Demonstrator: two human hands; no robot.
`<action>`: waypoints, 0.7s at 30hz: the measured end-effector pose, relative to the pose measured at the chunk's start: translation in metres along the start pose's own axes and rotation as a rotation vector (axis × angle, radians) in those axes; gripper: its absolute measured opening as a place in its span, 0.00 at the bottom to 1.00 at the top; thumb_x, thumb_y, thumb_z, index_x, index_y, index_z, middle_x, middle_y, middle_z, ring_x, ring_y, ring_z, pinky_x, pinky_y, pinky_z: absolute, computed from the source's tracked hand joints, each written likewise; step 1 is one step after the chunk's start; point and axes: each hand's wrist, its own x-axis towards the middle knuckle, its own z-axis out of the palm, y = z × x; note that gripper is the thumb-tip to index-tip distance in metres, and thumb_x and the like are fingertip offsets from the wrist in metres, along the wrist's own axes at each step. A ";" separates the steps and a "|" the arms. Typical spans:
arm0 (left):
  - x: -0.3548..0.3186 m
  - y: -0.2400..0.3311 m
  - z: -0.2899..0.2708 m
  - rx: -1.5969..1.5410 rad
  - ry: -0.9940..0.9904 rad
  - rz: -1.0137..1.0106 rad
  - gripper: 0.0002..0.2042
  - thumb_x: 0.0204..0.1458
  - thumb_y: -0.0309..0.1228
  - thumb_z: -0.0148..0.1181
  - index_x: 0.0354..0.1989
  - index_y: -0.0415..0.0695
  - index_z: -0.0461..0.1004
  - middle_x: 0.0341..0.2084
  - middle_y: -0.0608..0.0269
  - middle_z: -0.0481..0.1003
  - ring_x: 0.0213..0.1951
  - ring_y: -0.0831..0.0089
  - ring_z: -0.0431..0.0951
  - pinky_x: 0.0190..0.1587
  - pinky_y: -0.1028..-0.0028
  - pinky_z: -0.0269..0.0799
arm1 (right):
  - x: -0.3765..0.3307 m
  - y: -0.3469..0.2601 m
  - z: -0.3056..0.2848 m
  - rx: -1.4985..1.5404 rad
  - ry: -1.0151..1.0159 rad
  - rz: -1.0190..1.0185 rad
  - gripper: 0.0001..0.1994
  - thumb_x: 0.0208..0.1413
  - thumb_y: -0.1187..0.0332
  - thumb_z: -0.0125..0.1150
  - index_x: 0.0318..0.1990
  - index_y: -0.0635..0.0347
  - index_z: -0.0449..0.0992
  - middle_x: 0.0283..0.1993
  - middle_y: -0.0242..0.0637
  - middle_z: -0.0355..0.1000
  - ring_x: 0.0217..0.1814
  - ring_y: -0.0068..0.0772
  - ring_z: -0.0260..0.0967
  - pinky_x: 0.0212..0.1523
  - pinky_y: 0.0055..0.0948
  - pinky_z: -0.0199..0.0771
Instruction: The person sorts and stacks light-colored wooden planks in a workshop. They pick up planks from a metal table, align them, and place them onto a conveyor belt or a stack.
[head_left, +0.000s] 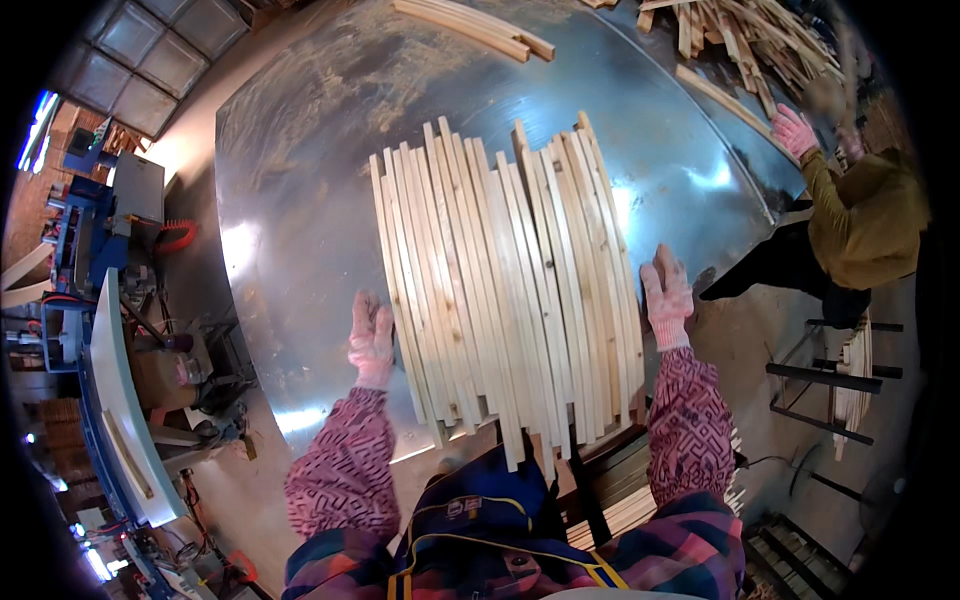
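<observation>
I have the pink-gloved left hand [371,343] and right hand [668,300] gripping nothing, fingers extended, flanking the pale, narrow wooden strips [482,290] mid-frame; contact is unclear. Beneath spreads the shiny grey metal desk [305,205].

Counter [290,210]: reflective metal sheet top, dusty toward the far left. Floor [250,490]: bare, grey-brown, exposed left of the counter. Upper left: gridded panel [152,62] with pale panes. Left side: blue machinery [75,235]; bright lights [38,130] beyond. Right side: black metal stand [826,376].
</observation>
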 end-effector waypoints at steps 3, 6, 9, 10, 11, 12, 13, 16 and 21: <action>-0.002 -0.010 0.036 -0.358 0.182 0.002 0.41 0.58 0.34 0.62 0.74 0.44 0.40 0.65 0.50 0.61 0.61 0.61 0.67 0.62 0.66 0.66 | -0.004 -0.015 0.028 0.194 -0.076 0.127 0.32 0.61 0.64 0.61 0.71 0.58 0.57 0.69 0.46 0.61 0.68 0.41 0.62 0.64 0.32 0.65; -0.006 0.007 0.035 -0.570 -0.032 -0.111 0.48 0.57 0.39 0.64 0.75 0.49 0.31 0.68 0.51 0.57 0.63 0.59 0.65 0.63 0.61 0.67 | -0.018 -0.014 0.027 0.594 -0.234 0.238 0.37 0.60 0.68 0.60 0.74 0.58 0.48 0.73 0.44 0.54 0.71 0.39 0.56 0.67 0.32 0.61; -0.028 0.028 0.018 -0.525 -0.077 -0.234 0.47 0.59 0.45 0.59 0.74 0.51 0.28 0.59 0.46 0.66 0.61 0.55 0.69 0.57 0.58 0.74 | -0.038 -0.025 0.029 0.867 -0.368 0.313 0.42 0.60 0.71 0.59 0.76 0.56 0.40 0.75 0.44 0.51 0.72 0.38 0.56 0.66 0.32 0.62; -0.038 0.026 0.004 -0.454 -0.089 -0.289 0.46 0.60 0.46 0.58 0.74 0.52 0.27 0.56 0.44 0.68 0.58 0.55 0.71 0.54 0.58 0.77 | -0.056 -0.034 0.026 0.873 -0.392 0.324 0.42 0.59 0.72 0.59 0.76 0.54 0.40 0.74 0.44 0.52 0.69 0.38 0.60 0.64 0.33 0.66; -0.047 0.027 -0.013 -0.384 -0.102 -0.341 0.46 0.60 0.47 0.57 0.74 0.52 0.27 0.53 0.43 0.71 0.56 0.55 0.74 0.51 0.58 0.79 | -0.077 -0.045 0.021 0.881 -0.417 0.333 0.42 0.59 0.73 0.59 0.76 0.53 0.39 0.74 0.44 0.54 0.67 0.38 0.64 0.61 0.34 0.70; -0.058 0.019 -0.041 -0.279 -0.170 -0.401 0.46 0.60 0.47 0.58 0.74 0.53 0.27 0.51 0.42 0.72 0.53 0.56 0.76 0.48 0.59 0.81 | -0.097 -0.057 0.018 0.894 -0.454 0.378 0.42 0.59 0.73 0.58 0.76 0.51 0.38 0.72 0.45 0.56 0.62 0.38 0.67 0.57 0.33 0.73; -0.072 0.011 -0.065 -0.173 -0.235 -0.458 0.46 0.60 0.46 0.58 0.74 0.53 0.27 0.49 0.42 0.73 0.50 0.56 0.78 0.45 0.61 0.83 | -0.120 -0.070 0.014 0.906 -0.491 0.422 0.42 0.59 0.74 0.57 0.76 0.49 0.38 0.71 0.45 0.58 0.58 0.37 0.71 0.53 0.32 0.77; -0.125 -0.026 -0.139 -0.517 -0.273 -0.548 0.48 0.54 0.19 0.58 0.75 0.54 0.29 0.47 0.39 0.73 0.46 0.58 0.80 0.47 0.62 0.82 | -0.200 -0.098 0.016 1.037 -0.561 0.504 0.40 0.61 0.74 0.53 0.76 0.44 0.38 0.67 0.45 0.63 0.46 0.34 0.77 0.42 0.30 0.83; -0.193 -0.040 -0.250 -0.567 -0.266 -0.629 0.50 0.48 0.09 0.57 0.76 0.56 0.38 0.45 0.39 0.77 0.42 0.58 0.81 0.48 0.66 0.81 | -0.323 -0.143 0.031 0.966 -0.547 0.519 0.35 0.64 0.69 0.47 0.76 0.48 0.41 0.57 0.45 0.71 0.43 0.36 0.77 0.45 0.34 0.82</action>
